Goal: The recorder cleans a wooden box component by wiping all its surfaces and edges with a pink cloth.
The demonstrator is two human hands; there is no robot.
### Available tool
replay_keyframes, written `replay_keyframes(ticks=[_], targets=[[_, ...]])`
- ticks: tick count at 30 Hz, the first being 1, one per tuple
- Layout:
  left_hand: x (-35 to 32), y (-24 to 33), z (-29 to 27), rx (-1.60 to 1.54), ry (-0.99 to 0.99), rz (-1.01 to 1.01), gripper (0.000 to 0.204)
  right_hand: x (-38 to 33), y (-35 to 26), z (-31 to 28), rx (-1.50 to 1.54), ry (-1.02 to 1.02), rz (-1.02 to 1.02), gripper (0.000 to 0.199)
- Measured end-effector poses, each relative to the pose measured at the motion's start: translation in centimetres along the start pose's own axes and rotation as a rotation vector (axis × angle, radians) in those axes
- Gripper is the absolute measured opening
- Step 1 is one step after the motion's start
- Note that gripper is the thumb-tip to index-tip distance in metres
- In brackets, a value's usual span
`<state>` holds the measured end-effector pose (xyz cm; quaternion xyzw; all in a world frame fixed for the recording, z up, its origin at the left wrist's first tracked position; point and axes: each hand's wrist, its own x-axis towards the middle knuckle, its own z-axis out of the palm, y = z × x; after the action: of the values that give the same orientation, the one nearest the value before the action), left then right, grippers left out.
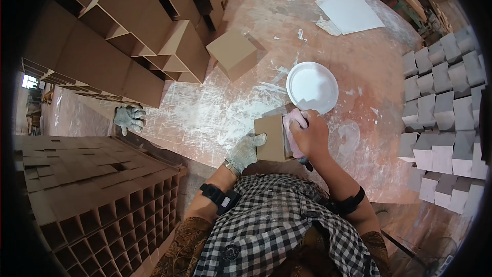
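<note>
My left hand (243, 153), in a pale, smeared work glove, grips the left side of a small brown cardboard box (268, 139), its thumb over the top face. My bare right hand (313, 136) is closed round a soft pink pad, cloth or sponge (291, 132), which lies against the box's right side. A dark end pokes out below the right fingers; what it is, I cannot make out. Just beyond the right hand stands a round white bowl (335, 84) with white stuff in it. Another brown box (230, 54) sits farther off, to the left.
Brown cardboard boxes (136, 13) are stacked at the far left, above a lone grey glove (129, 119). Gridded brown boxes (102, 205) fill the near left. White-grey boxes (435, 110) stand piled at right. A white sheet (353, 14) lies on the smeared reddish table (379, 143).
</note>
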<state>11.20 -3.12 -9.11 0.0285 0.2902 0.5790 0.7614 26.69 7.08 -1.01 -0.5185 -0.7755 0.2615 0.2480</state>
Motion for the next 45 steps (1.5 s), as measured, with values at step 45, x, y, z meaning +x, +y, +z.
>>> replay_keyframes(ticks=[45], targets=[[-2.5,-0.5,0.7,-0.023,0.105,0.259,0.031,-2.7,2.7,-0.6,0.461,-0.116,0.198,0.027]])
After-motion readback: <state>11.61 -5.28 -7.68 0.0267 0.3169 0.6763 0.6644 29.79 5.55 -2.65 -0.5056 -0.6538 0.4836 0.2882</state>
